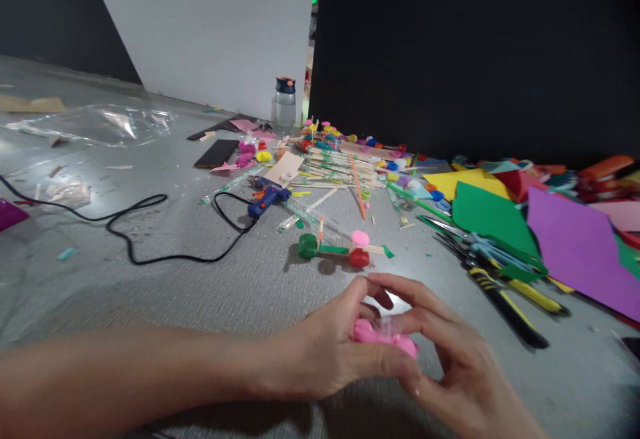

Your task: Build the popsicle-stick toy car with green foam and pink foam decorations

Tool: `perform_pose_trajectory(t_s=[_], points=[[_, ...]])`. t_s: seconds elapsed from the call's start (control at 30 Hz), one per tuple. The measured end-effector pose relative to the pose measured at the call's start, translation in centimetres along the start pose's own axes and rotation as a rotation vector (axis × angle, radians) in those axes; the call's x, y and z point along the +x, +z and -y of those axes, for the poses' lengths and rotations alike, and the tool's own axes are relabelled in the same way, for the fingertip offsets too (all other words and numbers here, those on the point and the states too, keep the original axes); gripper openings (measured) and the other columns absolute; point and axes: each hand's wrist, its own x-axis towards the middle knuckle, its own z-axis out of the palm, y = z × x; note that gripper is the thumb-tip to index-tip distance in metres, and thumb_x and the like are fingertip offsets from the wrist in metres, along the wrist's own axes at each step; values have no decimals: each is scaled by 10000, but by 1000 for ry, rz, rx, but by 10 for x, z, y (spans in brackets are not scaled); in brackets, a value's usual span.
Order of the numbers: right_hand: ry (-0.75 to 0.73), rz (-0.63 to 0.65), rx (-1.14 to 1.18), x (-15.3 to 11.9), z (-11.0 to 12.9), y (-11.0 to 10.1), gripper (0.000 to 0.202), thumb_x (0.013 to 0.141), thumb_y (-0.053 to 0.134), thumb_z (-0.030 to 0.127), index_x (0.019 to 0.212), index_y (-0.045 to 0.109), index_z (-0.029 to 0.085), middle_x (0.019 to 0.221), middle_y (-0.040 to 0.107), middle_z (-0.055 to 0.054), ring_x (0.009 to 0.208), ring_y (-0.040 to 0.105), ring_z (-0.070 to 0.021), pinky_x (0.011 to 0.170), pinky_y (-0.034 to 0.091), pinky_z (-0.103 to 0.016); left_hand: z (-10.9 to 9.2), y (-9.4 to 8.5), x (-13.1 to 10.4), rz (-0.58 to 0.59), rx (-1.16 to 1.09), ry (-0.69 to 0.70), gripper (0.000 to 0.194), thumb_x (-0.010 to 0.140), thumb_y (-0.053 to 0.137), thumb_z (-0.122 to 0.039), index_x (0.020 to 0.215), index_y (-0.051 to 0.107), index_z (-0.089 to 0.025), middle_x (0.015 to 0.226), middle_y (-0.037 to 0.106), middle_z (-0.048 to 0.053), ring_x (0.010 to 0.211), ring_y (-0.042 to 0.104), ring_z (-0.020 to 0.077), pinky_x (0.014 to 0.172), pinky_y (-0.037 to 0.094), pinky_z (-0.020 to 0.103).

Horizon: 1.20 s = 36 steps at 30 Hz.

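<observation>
Low over the near part of the table, my left hand (345, 349) is closed around a lump of pink modelling clay (385, 339). Facing it, my right hand (450, 352) has its fingers bent over the same lump, thumb and fingertips on it. A clear bit of film or wrapper seems to lie on top of the clay, too blurred to be sure. Just beyond my hands sits a small craft car (333, 249) of wooden sticks, with green and red wheels and a pink disc on top.
A blue glue gun (267, 200) with a black cord lies left of centre. To the right are scissors (480, 242), yellow-black pliers (505, 305) and coloured sheets (580, 245). Behind stand piled sticks (335, 165), a phone (217, 153) and a water bottle (285, 102). Plastic film (100, 125) lies far left.
</observation>
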Motion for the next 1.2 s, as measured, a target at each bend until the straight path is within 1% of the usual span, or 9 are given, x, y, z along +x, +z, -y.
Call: perform_pose_trajectory(t_s=[0.17, 0.27, 0.37, 0.5, 0.6, 0.8, 0.97, 1.07, 1.2], points=[[102, -14, 238, 1, -10, -1, 112, 937, 644, 207, 984, 688, 299, 1407, 556, -14, 1264, 563, -266, 1072, 476, -445, -1, 2, 2, 69, -227, -19, 456, 949, 548, -570, 1212, 444, -212, 641, 375, -93, 499, 289, 60, 486, 236, 217], [128, 1, 286, 1, -15, -1, 74, 971, 630, 250, 994, 691, 285, 1379, 582, -37, 1224, 595, -268, 1062, 482, -464, 1, 2, 5, 80, -261, -28, 442, 970, 479, -599, 1189, 439, -217, 669, 387, -85, 486, 317, 52, 474, 235, 204], [106, -18, 213, 0, -17, -1, 72, 975, 620, 229, 953, 669, 277, 1336, 612, -30, 1208, 601, -245, 1039, 489, -416, 3, 2, 6, 66, -291, -49, 409, 990, 442, -586, 1157, 437, -213, 680, 370, -81, 493, 308, 52, 476, 225, 202], [57, -11, 68, -1, -16, -1, 189, 947, 583, 142, 1002, 653, 309, 1362, 588, 16, 1240, 573, -204, 1034, 469, -356, 7, 5, 6, 31, -316, -81, 362, 1002, 426, -565, 1094, 420, -215, 673, 370, -80, 504, 272, 56, 466, 215, 201], [61, 5, 69, 0, -13, 2, 230, 915, 608, 131, 1030, 655, 324, 1400, 562, 31, 1274, 548, -206, 1056, 455, -366, 9, 7, 6, 13, -304, -88, 338, 1013, 409, -548, 1100, 408, -221, 659, 371, -85, 497, 283, 58, 463, 223, 195], [133, -15, 109, 3, -11, 11, 158, 870, 637, 128, 918, 663, 277, 1371, 572, 7, 1242, 564, -231, 1047, 459, -402, 13, 8, 4, -4, -242, -65, 391, 981, 447, -601, 1042, 414, -217, 674, 410, -84, 498, 319, 55, 484, 270, 204], [164, 1, 163, 5, -6, 10, 153, 819, 615, 104, 822, 621, 257, 1306, 565, 20, 1145, 607, -211, 959, 485, -365, 12, 13, 3, -12, -287, -78, 418, 953, 476, -627, 1020, 402, -222, 663, 396, -91, 477, 312, 53, 464, 247, 209], [145, -28, 218, 5, -3, 7, 142, 824, 614, 126, 775, 553, 244, 1270, 585, 38, 1121, 621, -198, 933, 490, -338, 9, 13, 3, -34, -286, -92, 349, 979, 455, -563, 982, 394, -220, 649, 381, -89, 476, 304, 56, 449, 238, 209], [168, -62, 206, 1, -8, 0, 137, 891, 629, 190, 784, 565, 247, 1205, 645, 17, 1079, 639, -181, 889, 504, -272, 6, 7, 4, -91, -230, -158, 318, 997, 426, -535, 935, 384, -226, 643, 381, -83, 483, 318, 63, 440, 236, 213]])
